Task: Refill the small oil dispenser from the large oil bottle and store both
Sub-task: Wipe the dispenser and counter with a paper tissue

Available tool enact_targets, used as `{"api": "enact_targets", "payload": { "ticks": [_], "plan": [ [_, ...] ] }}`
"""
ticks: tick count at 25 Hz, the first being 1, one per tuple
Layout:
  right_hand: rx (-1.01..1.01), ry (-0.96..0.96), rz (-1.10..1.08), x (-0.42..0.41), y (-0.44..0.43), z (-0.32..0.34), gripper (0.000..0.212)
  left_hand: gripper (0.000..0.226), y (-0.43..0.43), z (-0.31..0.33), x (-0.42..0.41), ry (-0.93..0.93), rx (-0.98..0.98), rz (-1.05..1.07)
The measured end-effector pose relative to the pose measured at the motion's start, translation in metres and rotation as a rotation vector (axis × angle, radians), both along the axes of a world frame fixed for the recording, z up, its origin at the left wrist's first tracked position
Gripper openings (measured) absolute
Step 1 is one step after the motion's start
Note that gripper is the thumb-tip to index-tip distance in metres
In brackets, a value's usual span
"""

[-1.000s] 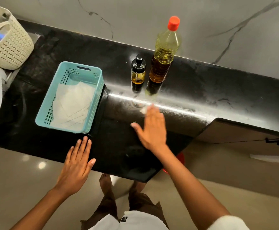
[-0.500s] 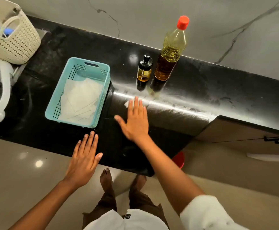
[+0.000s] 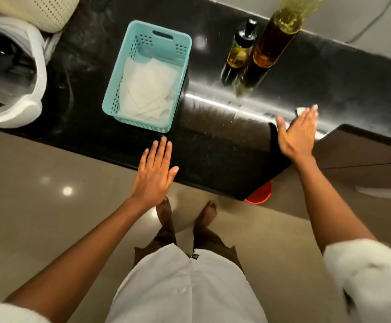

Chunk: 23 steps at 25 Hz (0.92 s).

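Well, at the far left, around ten o'clock, a cream perforated basket point(image 3: 47, 12) and a white bag-lined bin point(image 3: 26, 73) sat on the black counter point(image 3: 213, 145). Next along, at about eleven o'clock, stood a teal basket point(image 3: 129, 73) with white paper sheets point(image 3: 148, 89) lying flat inside it.

The left hand point(image 3: 154, 173) lay open with fingers straight and together at the counter's near edge, just below the teal basket; it gripped nothing, and whether the palm actually touched the stone could not be told.

At roughly one o'clock the small oil dispenser point(image 3: 239, 52) stood upright, its long axis vertical, just beside the large oil bottle point(image 3: 276, 38) on its right — they looked close to touching, though the blur left that unclear. The bottle's cap was cut off by the frame.

The right hand point(image 3: 298, 134) was at about two o'clock, flat and open, pressed on a small white cloth or tissue point(image 3: 301, 110) that peeked out past the fingertips — by the look of it, wiping the counter.

Both bottles lay up and to the left of the right hand's fingers, toward eleven o'clock from them, with bare counter between. That hand seemed the nearer one for reaching the bottle; the left hand lay well apart from both.
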State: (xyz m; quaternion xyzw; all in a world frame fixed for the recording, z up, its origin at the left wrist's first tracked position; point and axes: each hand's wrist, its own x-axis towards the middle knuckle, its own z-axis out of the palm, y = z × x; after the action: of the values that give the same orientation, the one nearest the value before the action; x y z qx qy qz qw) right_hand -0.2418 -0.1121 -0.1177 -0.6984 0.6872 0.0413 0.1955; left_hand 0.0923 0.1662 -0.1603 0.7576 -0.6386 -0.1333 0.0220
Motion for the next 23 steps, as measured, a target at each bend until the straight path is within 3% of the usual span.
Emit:
{"api": "enact_targets", "payload": {
  "ticks": [3,7,9,12,14,19,21,23],
  "plan": [
    [-0.065,-0.084,0.159,0.080,-0.005,-0.003,0.117,0.072,-0.002,0.001,0.000,0.014,-0.010,-0.004],
    [-0.050,-0.117,0.530,0.188,0.099,-0.005,0.097,0.072,0.000,-0.002,0.000,0.017,-0.012,-0.002],
    [-0.014,-0.143,0.689,0.192,0.168,-0.001,0.090,0.072,0.001,-0.001,0.002,0.036,-0.013,-0.010],
    [0.064,-0.109,0.792,0.134,0.228,0.007,0.091,0.074,0.001,0.001,0.001,0.035,-0.012,-0.024],
    [0.057,-0.016,0.733,0.093,0.217,0.009,0.094,0.077,0.000,0.004,0.002,0.046,-0.007,-0.020],
    [-0.024,0.013,0.191,0.093,0.095,0.010,0.102,0.095,0.000,0.007,0.003,0.063,0.007,-0.037],
    [-0.030,-0.032,0.146,0.137,0.061,0.011,0.106,0.109,0.000,0.009,0.006,0.112,0.028,-0.053],
    [-0.032,-0.040,0.262,0.183,0.058,0.008,0.106,0.123,0.000,0.009,0.009,0.121,0.052,-0.078]
  ]
}}
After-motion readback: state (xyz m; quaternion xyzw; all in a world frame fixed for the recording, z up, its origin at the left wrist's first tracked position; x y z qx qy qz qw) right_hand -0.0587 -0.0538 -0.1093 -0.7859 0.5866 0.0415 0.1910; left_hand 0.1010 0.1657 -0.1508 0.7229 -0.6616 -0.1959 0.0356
